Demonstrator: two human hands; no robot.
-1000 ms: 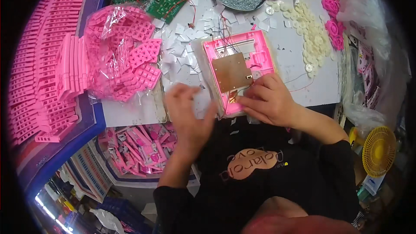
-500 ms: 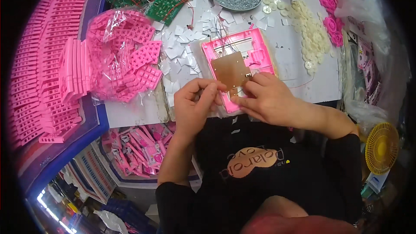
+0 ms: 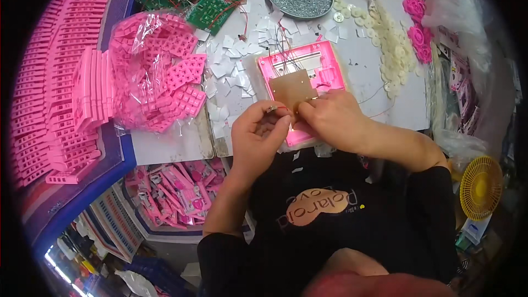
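A pink plastic housing [image 3: 331, 54] lies open on the table in front of me. A brown circuit board [image 3: 290, 87] sits over it, with thin wires running up from its far edge. My left hand [image 3: 257, 135] is closed at the board's near left corner, pinching a small metallic part [image 3: 271, 109] with a short red wire. My right hand [image 3: 336, 120] bends over the board's near right edge, its fingers closed on it; the fingertips are partly hidden.
White paper pieces [image 3: 224, 69] lie scattered left of the housing. Behind it stands a round tray [image 3: 268, 1] of small screws. Green circuit boards [image 3: 212, 11], bagged pink keypads [image 3: 157, 71], stacked pink parts [image 3: 60, 77], cream discs [image 3: 393, 58] and a yellow fan [image 3: 481, 187] surround the workspace.
My left hand has turned and now shows the small metallic part with its red wire. My right hand's fingers have shifted left along the board's near edge.
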